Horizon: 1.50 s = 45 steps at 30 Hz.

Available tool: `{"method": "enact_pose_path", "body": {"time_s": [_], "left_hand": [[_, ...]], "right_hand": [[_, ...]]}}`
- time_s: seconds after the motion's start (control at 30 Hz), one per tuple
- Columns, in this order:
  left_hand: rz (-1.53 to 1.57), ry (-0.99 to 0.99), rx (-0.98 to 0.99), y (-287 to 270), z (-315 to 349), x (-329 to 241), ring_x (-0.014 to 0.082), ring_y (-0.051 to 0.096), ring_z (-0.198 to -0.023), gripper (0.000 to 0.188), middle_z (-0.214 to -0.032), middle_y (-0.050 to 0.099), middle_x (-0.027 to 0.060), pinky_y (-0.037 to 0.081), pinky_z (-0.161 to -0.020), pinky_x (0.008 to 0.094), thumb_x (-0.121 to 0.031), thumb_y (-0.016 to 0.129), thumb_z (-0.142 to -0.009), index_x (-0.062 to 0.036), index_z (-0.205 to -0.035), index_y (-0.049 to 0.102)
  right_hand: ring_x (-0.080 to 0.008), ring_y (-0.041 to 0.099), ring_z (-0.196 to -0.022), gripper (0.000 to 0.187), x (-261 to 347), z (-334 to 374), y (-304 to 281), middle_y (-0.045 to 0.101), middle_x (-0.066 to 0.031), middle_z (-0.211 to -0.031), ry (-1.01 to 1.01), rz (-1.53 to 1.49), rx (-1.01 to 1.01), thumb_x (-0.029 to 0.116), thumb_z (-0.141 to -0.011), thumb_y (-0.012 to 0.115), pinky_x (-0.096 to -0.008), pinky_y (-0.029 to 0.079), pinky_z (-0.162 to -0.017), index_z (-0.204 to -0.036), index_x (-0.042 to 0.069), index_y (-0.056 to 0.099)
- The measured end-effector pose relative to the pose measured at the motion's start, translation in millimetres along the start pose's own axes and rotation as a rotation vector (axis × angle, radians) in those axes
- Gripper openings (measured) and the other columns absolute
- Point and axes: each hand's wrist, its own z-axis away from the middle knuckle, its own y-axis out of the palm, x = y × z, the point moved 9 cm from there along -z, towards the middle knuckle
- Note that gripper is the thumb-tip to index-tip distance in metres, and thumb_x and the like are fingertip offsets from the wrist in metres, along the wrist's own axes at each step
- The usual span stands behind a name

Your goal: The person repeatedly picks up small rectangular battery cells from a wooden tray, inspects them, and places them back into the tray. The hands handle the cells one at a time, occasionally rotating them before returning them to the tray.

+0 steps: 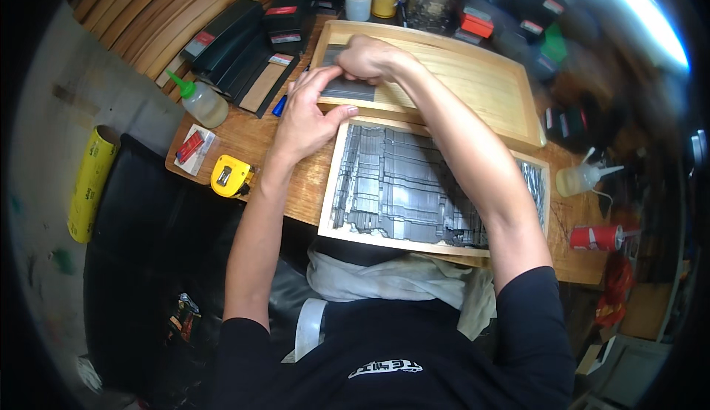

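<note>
Over a wooden tray point(488, 92), both hands press a grey strip point(347, 89): left hand point(307, 118) pinching its edge, right hand point(370, 59) curled on top.

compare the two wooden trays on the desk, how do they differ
The far tray is mostly bare pale wood, with only a small patch of grey strips at its left end; the near tray is packed almost edge to edge with grey strips. Both hands, left and right, work at the far tray's patch, while the near tray lies untouched under the right forearm. Both are shallow rectangular light-wood frames lying flat on the desk.
</note>
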Motion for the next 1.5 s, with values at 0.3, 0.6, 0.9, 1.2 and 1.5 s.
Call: {"method": "enact_pose_path", "body": {"time_s": [0.3,0.6,0.9,1.2,1.5], "left_hand": [[0.002,0.028,0.060,4.6,0.2,9.3,0.0317,0.047,-0.146,0.066,-0.155,0.054,0.0158,0.034,-0.124,0.0481,-0.027,0.081,-0.088,-0.0067,-0.146,0.059],[0.008,0.372,0.289,58.8,89.7,-135.5,0.0293,0.062,-0.125,0.027,-0.117,0.075,0.0103,0.044,-0.106,0.0434,-0.016,0.081,-0.088,-0.0034,-0.111,0.075],[0.072,0.390,0.410,107.5,89.1,-158.1,0.0344,0.054,-0.139,0.049,-0.140,0.064,0.0181,0.039,-0.114,0.0458,0.001,0.065,-0.094,-0.0010,-0.143,0.058],[0.114,0.332,0.266,110.1,82.0,-149.1,0.0343,0.058,-0.134,0.050,-0.137,0.065,0.0207,0.041,-0.113,0.0432,0.007,0.061,-0.093,0.0012,-0.143,0.057],[0.131,0.323,0.212,106.1,80.5,-147.7,0.0330,0.064,-0.123,0.043,-0.129,0.070,0.0184,0.044,-0.108,0.0420,0.007,0.062,-0.093,0.0022,-0.136,0.062]], "right_hand": [[-0.0082,0.060,-0.067,0.040,-50.5,92.7,-92.6,0.069,-0.0024,-0.083,-0.267,0.050,-0.227,0.038,-0.108,0.060,-0.0259,0.051,-0.062,-0.118,0.002,0.073],[-0.0232,0.069,-0.083,0.020,-142.4,258.7,-33.3,0.073,-0.0148,-0.091,-0.116,0.118,-0.143,0.015,-0.093,0.077,-0.0371,0.057,-0.077,-0.104,-0.002,0.074],[-0.0336,0.060,-0.101,0.069,-129.0,288.3,9.1,0.058,-0.0167,-0.109,-0.672,0.420,-0.429,0.052,-0.079,0.086,-0.0442,0.051,-0.091,-0.119,-0.001,0.065],[-0.0304,0.059,-0.093,0.062,-130.1,285.6,13.0,0.060,-0.0158,-0.105,-0.856,0.562,-0.449,0.054,-0.086,0.076,-0.0411,0.049,-0.083,-0.113,0.000,0.067],[-0.0205,0.059,-0.077,0.036,-119.6,299.9,18.6,0.059,-0.0072,-0.087,-1.128,0.659,-0.548,0.035,-0.091,0.077,-0.0341,0.049,-0.068,-0.103,0.002,0.070]]}}
